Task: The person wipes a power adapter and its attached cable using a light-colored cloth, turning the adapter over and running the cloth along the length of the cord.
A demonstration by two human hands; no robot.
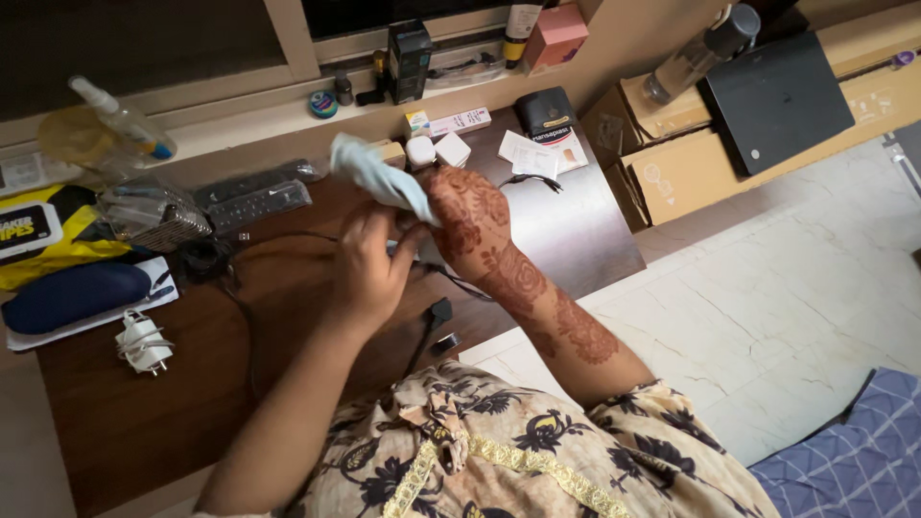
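Your right hand (pixel 470 221) (patterned with henna) pinches a pale blue cloth (pixel 379 177) above the dark wooden desk (pixel 125 422), centre frame; your left hand (pixel 369 269) curls beneath, seemingly gripping something hidden.

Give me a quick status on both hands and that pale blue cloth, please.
Left hand and right hand raised together above dark brown wooden desk. Crumpled pale blue cloth pinched at right fingertips. Black cable beneath; nothing obstructing.
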